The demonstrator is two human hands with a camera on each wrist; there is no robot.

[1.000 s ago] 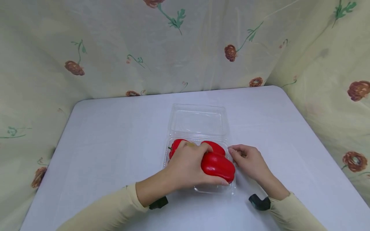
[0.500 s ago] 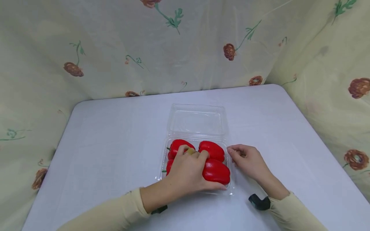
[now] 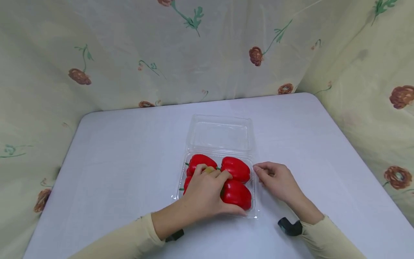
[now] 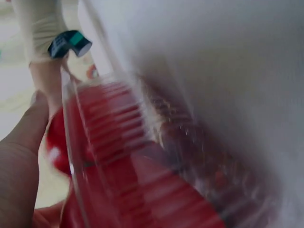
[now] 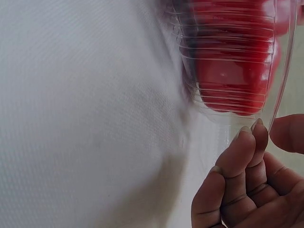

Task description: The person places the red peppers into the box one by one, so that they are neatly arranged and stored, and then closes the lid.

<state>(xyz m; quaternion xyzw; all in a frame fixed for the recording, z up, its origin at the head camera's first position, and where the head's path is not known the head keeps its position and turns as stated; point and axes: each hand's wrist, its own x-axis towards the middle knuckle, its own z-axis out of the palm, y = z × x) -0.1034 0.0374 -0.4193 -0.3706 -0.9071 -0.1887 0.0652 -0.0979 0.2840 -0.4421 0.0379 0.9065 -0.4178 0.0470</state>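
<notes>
A clear plastic clamshell box (image 3: 254, 203) lies on the table, its lid (image 3: 221, 135) folded back away from me. Several red bell peppers with green stems sit in the base, such as one at back left (image 3: 199, 163) and one at back right (image 3: 236, 169). My left hand (image 3: 207, 196) grips the front right bell pepper (image 3: 237, 194) from above, thumb along its near side; it partly covers the front left pepper. At the box's right rim, my right hand (image 3: 280, 181) pinches the edge between thumb and fingertips (image 5: 244, 135). The left wrist view is blurred.
A white table (image 3: 136, 154) carries the box, with rounded far corners. Floral cloth (image 3: 210, 54) hangs behind and along both sides. A black wrist mount (image 3: 290, 227) is strapped at the right sleeve, another shows under the left wrist.
My left hand has lowered the front right pepper into the base and shifted it slightly left. The right hand stays at the rim.
</notes>
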